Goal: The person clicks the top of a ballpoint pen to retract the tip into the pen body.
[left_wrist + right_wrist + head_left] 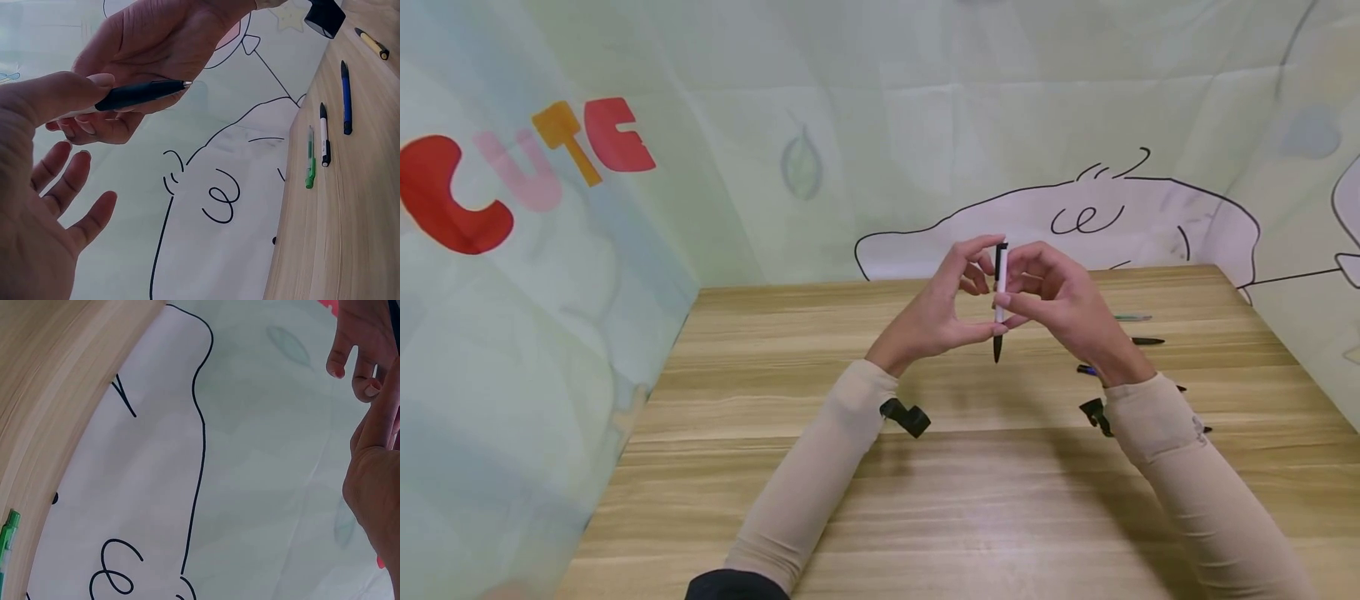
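Observation:
A white-barrelled ballpoint pen [1002,287] with a black clip and black lower section is held upright above the table, point down. My left hand [934,310] spans it, index fingertip at the top end and thumb against the lower barrel. From the other side, my right hand [1062,302] pinches the barrel between thumb and fingers. In the left wrist view, the pen's dark front section [140,94] and metal tip stick out past the left thumb. The right wrist view catches both hands only at its right edge, with the pen largely hidden.
On the right of the wooden table [775,467] lie a green pen [310,159], a white-and-black pen [324,134], a blue pen [347,100] and a yellow pen [373,45]. A printed cloth [760,167] hangs behind and to the sides. Black wrist mounts [910,418] hang beneath the sleeves.

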Available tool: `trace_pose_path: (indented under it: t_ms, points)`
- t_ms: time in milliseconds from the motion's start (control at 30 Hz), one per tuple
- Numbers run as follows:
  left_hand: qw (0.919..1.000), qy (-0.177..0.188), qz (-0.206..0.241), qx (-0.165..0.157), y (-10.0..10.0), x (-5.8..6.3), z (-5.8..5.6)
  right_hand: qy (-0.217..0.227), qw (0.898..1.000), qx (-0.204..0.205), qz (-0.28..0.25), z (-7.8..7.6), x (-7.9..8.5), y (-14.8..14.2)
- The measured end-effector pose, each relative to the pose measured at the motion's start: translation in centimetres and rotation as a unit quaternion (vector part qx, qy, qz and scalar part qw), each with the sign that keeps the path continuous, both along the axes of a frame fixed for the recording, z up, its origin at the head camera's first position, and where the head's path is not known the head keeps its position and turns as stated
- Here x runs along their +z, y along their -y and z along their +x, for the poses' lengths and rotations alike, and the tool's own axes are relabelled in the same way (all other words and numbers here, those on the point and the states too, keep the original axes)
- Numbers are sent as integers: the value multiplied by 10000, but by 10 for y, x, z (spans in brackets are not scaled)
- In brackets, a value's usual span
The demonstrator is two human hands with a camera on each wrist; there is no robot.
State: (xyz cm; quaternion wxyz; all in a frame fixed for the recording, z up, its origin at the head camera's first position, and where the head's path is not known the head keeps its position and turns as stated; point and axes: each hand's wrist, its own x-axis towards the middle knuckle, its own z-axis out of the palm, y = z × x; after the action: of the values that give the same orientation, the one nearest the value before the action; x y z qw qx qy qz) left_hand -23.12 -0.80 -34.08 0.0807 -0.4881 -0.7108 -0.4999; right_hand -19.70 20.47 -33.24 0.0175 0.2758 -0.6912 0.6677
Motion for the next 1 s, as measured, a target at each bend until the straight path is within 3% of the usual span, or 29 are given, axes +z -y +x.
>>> trace_pose_path:
  t_ms: [733,1000]
  points:
    - [9999,88,-90,53,-4,-1,0,323,9994,-121,45,3,4,-1]
    - [9990,244,-246,287,7,1,4,491,9950,-236,842,3,4,-3]
